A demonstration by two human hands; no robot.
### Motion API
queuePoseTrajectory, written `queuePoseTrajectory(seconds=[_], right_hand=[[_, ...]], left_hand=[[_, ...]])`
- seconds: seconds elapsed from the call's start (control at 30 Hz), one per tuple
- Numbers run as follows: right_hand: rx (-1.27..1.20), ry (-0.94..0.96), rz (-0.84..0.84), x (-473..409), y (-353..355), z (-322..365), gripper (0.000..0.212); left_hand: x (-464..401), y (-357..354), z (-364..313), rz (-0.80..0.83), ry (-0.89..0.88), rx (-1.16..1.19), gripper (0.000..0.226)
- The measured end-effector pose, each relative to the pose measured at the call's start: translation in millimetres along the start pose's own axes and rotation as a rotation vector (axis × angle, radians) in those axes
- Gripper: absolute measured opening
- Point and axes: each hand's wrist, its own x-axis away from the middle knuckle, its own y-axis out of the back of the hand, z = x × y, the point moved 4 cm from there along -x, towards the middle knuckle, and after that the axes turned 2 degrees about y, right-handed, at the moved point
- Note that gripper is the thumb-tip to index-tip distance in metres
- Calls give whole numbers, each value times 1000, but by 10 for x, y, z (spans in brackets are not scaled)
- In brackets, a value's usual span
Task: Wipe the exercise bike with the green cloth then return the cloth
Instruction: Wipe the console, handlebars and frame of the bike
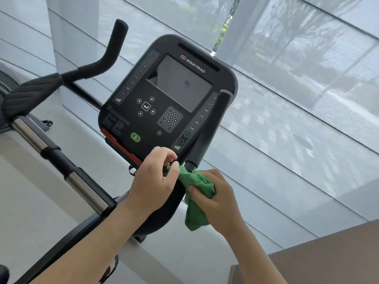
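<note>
Green cloth [196, 193] bunched in right hand [217, 199], left hand [153, 181] pinching its corner.

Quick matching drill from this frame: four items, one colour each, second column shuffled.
1 cloth
2 start button
3 console strip
4 post

A red
B chrome
C dark green
D light green

Pairs: 1-C, 2-D, 3-A, 4-B. The right hand grips the cloth; the left hand pinches its corner.

Tilted head view, close above the bike console [168, 95], facing forward-down.
</note>
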Motion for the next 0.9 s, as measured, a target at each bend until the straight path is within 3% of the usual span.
queuePoseTrajectory(seconds=[0.2, 0.33, 0.43, 0.57, 0.9], right_hand=[[10, 86, -300, -394, 527, 95, 23], [221, 105, -181, -705, 80, 115, 32], [408, 93, -225, -657, -277, 84, 29], [330, 97, -267, -482, -318, 32, 28], [-63, 61, -136, 14, -163, -115, 23]], left_hand=[[14, -38, 20, 21, 31, 6, 16], [19, -43, 35, 14, 27, 20, 17], [11, -48, 51, 6, 34, 8, 15], [3, -45, 51, 8, 28, 9, 10], [-3, -60, 54, 9, 27, -24, 19]])
